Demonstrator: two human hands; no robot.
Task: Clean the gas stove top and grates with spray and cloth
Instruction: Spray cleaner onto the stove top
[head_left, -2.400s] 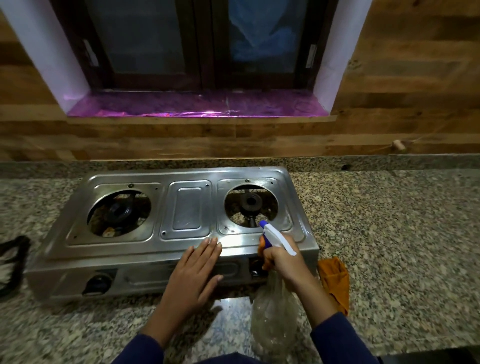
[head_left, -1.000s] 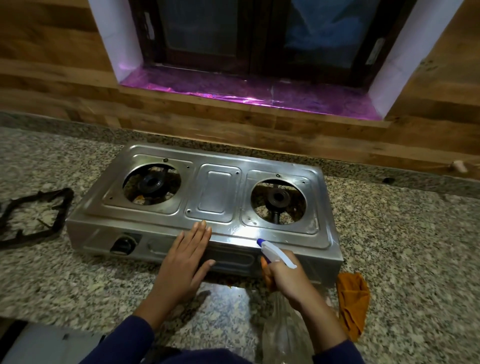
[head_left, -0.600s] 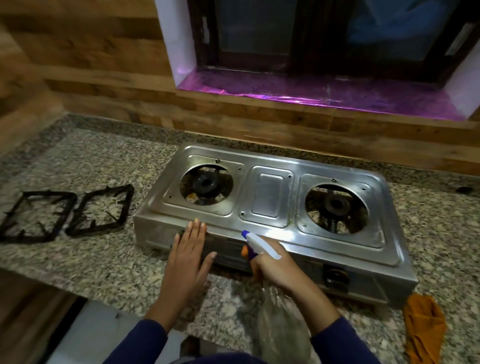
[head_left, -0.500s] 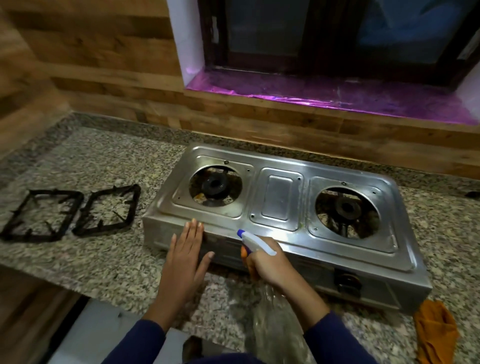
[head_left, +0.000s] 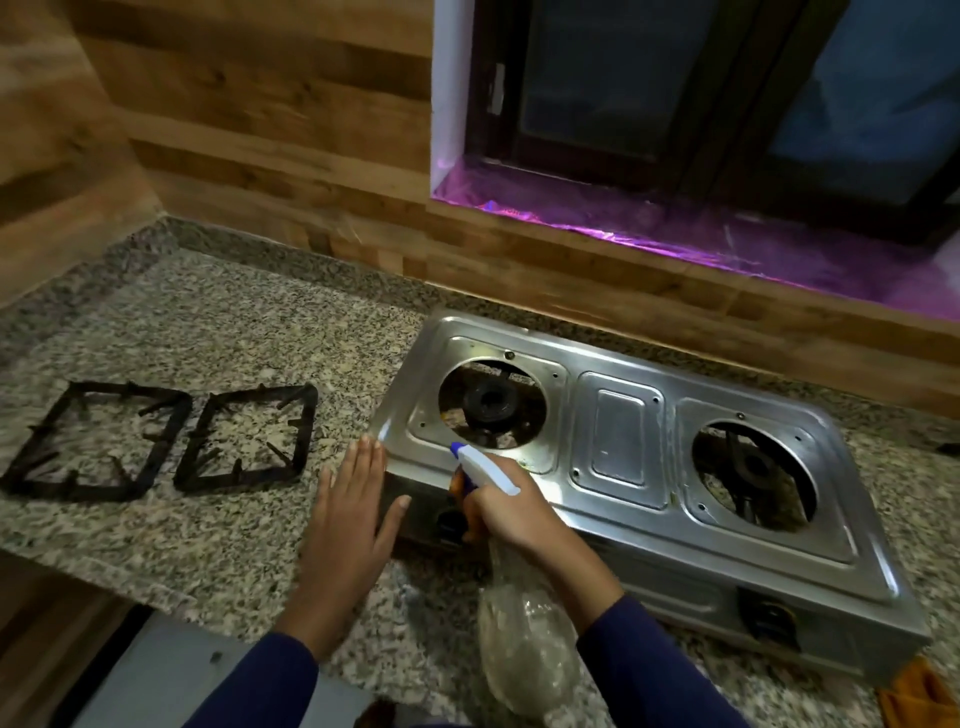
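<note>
A steel two-burner gas stove (head_left: 621, 441) lies on the granite counter with both burner wells bare. My right hand (head_left: 506, 512) grips a clear spray bottle (head_left: 522, 654) by its neck; the white and blue nozzle (head_left: 485, 465) points toward the stove's left burner (head_left: 491, 402). My left hand (head_left: 350, 512) rests flat with fingers apart against the stove's front left corner. Two black grates (head_left: 96, 441) (head_left: 247, 439) lie side by side on the counter to the left. An orange cloth (head_left: 919, 699) shows at the bottom right corner, partly cut off.
The granite counter (head_left: 208, 338) ends in a front edge at lower left, with floor below. A wooden wall and a window sill covered in purple film (head_left: 727, 234) run behind the stove.
The view has swung left, bringing both grates into sight. My hands and the bottle have shifted from the stove's right burner along its front to the left burner.
</note>
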